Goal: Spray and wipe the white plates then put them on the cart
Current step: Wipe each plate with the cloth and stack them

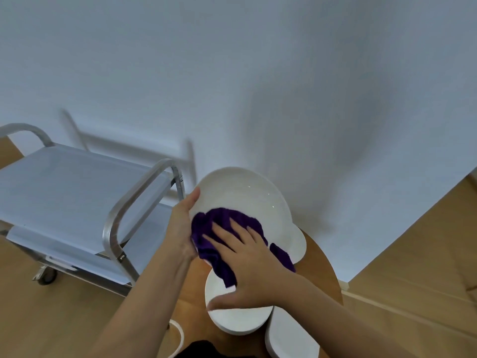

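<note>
- Above the small round wooden table (320, 257), near the middle of the view, a white plate (247, 197) is held tilted up off the surface, its face turned toward the person.
- Left hand (180, 228): it grips the plate's left rim, thumb (193, 200) lying along the edge; the fingers behind the plate are hidden, so their curl cannot be told.
- Right hand (247, 264): fingers spread wide and straight, palm pressing a purple cloth (222, 228) flat against the lower near part of the plate's face. It pinches nothing.
- Key relation: the cart (77, 192) stands to the left, just beside the plate, and the left hand is the nearer one to it. Its top shelf shows no plate on it (the lower shelf is only partly in view).
- The plate's far and right areas lie beyond the right fingertips, uncovered by cloth; judged, the wipe would run that way.
- Other white plates remain on the table: one (237, 319) under the right wrist, one (296, 244) behind the held plate to the right, one (286, 337) at the near right edge.
- Judgement: wiping step in hand, task at an early stage, since these plates are not yet on the cart.
- Risk: a one-sided rim grip against cloth pressure could let the plate slip or pivot.
- No spray bottle is visible.
</note>
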A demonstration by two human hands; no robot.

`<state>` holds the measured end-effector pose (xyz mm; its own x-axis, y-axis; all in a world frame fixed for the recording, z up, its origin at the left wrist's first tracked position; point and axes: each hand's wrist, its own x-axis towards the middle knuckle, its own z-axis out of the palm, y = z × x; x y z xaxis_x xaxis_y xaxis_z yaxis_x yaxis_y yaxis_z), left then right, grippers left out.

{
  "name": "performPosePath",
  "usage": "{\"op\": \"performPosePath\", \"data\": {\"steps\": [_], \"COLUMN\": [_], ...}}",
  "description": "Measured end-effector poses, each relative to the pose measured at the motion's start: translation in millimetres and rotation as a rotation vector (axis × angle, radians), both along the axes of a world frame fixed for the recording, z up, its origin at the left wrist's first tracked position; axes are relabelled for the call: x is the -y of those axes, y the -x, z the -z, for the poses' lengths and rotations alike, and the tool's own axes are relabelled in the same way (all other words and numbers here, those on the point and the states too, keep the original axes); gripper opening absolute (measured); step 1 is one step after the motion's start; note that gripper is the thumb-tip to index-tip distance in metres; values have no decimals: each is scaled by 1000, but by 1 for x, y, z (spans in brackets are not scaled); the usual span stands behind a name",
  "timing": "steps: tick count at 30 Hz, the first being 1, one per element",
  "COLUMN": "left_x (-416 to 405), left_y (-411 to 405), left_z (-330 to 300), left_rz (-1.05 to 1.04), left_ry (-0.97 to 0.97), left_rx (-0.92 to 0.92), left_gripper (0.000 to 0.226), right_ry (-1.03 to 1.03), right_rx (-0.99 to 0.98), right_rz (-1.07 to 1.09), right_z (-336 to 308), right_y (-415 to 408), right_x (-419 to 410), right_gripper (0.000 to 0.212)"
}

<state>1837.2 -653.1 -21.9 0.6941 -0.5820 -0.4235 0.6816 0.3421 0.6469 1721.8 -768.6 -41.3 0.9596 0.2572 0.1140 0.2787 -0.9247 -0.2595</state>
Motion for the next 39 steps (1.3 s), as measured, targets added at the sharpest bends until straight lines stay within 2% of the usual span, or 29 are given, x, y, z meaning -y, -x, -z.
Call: {"op": "performPosePath", "data": {"steps": [3, 5, 7, 9, 11, 13, 15, 17, 20, 23, 25, 26, 28, 29, 31, 33, 35, 37, 39], "left_x": [-3, -2, -3, -7, -9, -3, 3, 7, 6, 7, 8, 7, 3, 2, 4, 15, 27, 31, 28], "left_y": [-6, -8, -11, -16, -19, -21, -18, -8, -6, -12, -14, -17, -20, -20, -13, -1, 11, 17, 20], "left_z": [-1, -2, -7, -13, -19, -15, -1, 14, 25, 24, 22, 20, 14, 10, 2, -4, -11, -15, -15], "left_rz": [0, 0, -3, 18, 46, -34, -221, -220, -159, -300, -416, -454, -483, -483, -486, -472, -467, -477, -487], "left_ry": [19, 21, -11, -112, -254, -455, -622, -499, -234, -223, -297, -328, -456, -558, -715, -768, -788, -725, -677], "left_rx": [7, 36, 85, 137, 188, 273, 331, 228, -53, -90, -36, 10, 173, 310, 648, 901, 980, 944, 952], "left_gripper": [50, 44, 47, 66, 83, 78, 59, 51, 54, 45, 37, 36, 43, 49, 57, 56, 55, 55, 55], "right_ry": [73, 6, -142, -462, -942, -1437, -1738, -1914, -2042, -1994, -1839, -1747, -1599, -1547, -1416, -1127, -888, -524, -229], "right_rx": [128, 232, 294, 282, 130, -18, -60, -87, -162, -144, -72, -28, 130, 227, 300, 342, 397, 300, 255], "right_rz": [19, 37, 79, 275, 569, 602, 517, 480, 507, 636, 804, 916, 1099, 1099, 939, 742, 570, 524, 503], "right_z": [3, 7, 7, -6, -24, -34, -38, -38, -29, -24, -25, -23, -20, -23, -37, -55, -66, -65, -59], "right_y": [9, 11, 8, 3, -4, -9, -9, -7, -5, -1, 0, -1, -6, -8, -17, -28, -42, -50, -50], "right_x": [4, 3, -2, -5, -1, 12, 23, 29, 39, 48, 51, 54, 56, 56, 47, 30, 13, -2, -11], "right_gripper": [68, 46, 31, 27, 27, 29, 31, 29, 33, 44, 52, 51, 36, 28, 27, 36, 46, 58, 56]}}
